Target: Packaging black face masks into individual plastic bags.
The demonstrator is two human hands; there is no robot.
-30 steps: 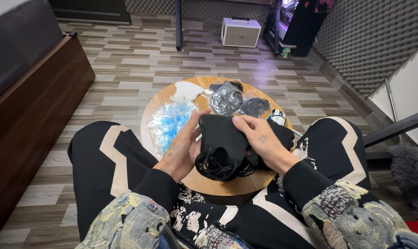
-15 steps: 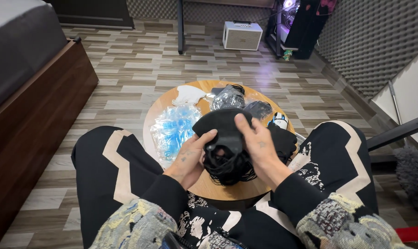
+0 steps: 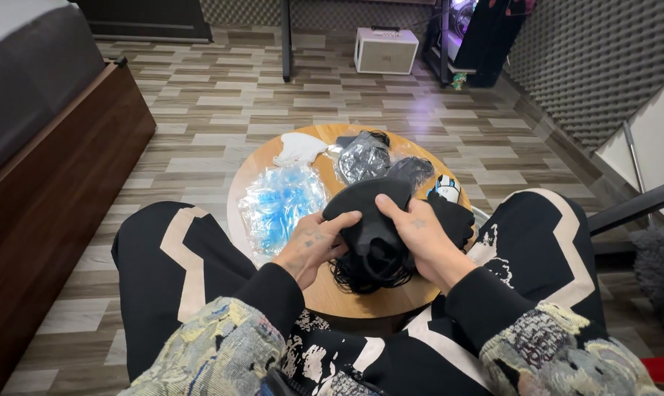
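Held thing: a black face mask (image 3: 369, 213), lifted just above the near half of the round wooden table (image 3: 325, 293).
Left hand (image 3: 310, 246): clasped on the mask's left edge.
Right hand (image 3: 420, 238): clasped on its right edge.
Long axis: run left to right between the hands.
Nearer hand: neither; the mask is gripped equally by both.
Beside it: blue masks in clear wrap (image 3: 277, 205), set to the left.

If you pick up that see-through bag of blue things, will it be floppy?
Probably floppy: the bag looks like thin crinkled plastic, lying slumped on the table. Likely light and a bit slippery, since it shines. It looks unlikely to roll, being flat.
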